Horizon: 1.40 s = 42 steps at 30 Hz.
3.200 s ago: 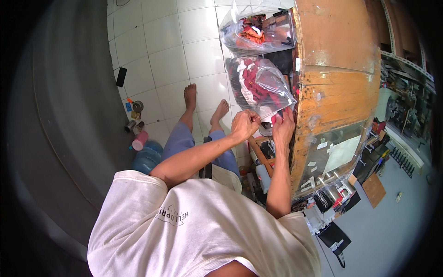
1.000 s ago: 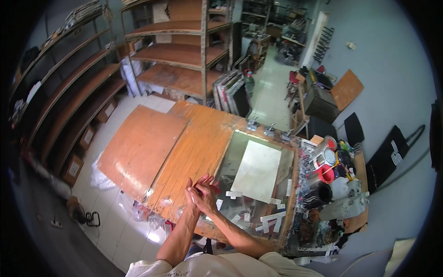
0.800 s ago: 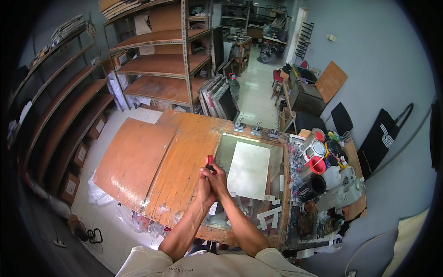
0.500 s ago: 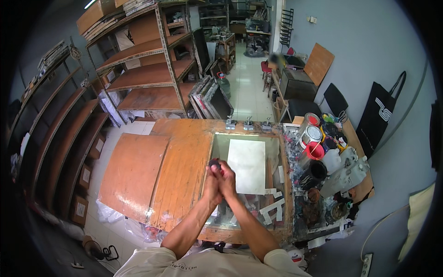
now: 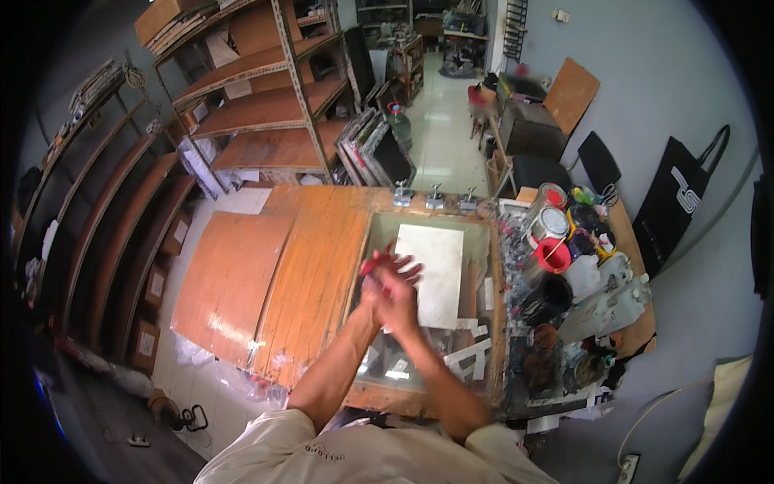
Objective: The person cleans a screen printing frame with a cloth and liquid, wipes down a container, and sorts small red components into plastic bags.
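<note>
Both hands meet above the left edge of the glass panel (image 5: 387,222) set into the wooden table. My left hand (image 5: 387,264) has its fingers apart, and reddish stains show on them. Across it lies my right hand (image 5: 396,297), touching the left palm; its fingers are blurred and partly hidden. Whether something small sits between the palms I cannot make out. Just right of the hands, a blank white sheet (image 5: 439,274) lies on the glass. White strips (image 5: 466,352) are at its lower right.
Metal hinge clamps (image 5: 434,196) line the table's far edge. Paint cans and a red tub (image 5: 553,255) crowd the right side, beside plastic jugs (image 5: 601,310). A brown board (image 5: 234,282) covers the table's left. Shelving (image 5: 266,121) stands behind, with framed screens (image 5: 375,149) leaning by it.
My hands have shifted up slightly in the view, and the left fingers have opened out from a clasp. The dark patch at the fingertips no longer shows. The whole view has tilted.
</note>
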Available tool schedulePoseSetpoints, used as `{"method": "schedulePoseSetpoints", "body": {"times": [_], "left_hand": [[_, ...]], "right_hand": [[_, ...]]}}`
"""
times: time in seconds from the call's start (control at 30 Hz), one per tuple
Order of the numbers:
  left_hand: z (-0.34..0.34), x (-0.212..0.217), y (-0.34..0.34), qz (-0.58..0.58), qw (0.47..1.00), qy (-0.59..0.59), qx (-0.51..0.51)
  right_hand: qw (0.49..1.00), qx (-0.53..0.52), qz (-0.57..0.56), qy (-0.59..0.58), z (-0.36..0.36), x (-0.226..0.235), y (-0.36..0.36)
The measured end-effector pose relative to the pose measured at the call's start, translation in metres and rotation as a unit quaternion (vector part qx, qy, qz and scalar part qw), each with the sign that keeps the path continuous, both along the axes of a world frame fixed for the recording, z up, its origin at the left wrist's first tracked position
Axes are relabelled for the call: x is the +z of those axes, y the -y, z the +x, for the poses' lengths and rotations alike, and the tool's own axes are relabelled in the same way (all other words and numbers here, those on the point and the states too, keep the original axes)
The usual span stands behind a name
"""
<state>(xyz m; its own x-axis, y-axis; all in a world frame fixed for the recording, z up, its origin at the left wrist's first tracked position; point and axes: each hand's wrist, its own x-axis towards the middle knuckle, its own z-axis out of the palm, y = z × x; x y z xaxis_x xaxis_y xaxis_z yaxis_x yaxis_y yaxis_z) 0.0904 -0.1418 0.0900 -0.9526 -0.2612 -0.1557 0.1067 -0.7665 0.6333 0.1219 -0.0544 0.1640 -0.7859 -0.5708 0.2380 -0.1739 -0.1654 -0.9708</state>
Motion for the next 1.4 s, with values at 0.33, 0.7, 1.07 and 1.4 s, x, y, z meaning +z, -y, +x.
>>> {"method": "schedulePoseSetpoints", "body": {"times": [0.33, 0.7, 1.07, 1.4], "left_hand": [[-0.003, 0.012, 0.038, -0.532, 0.844, -0.053, 0.048], [0.030, 0.080, 0.014, 0.325, 0.931, -0.075, 0.148], [0.042, 0.066, 0.000, -0.052, 0.999, -0.004, -0.015], [0.065, 0.062, -0.012, -0.065, 0.983, 0.114, 0.131]], "right_hand": [[0.967, 0.008, -0.043, -0.252, -0.046, 0.022, 0.006], [0.976, -0.087, -0.149, -0.131, 0.016, -0.028, 0.008], [0.991, -0.069, -0.112, -0.037, 0.037, -0.014, 0.007], [0.966, 0.062, -0.159, 0.196, 0.027, -0.043, -0.012]]}}
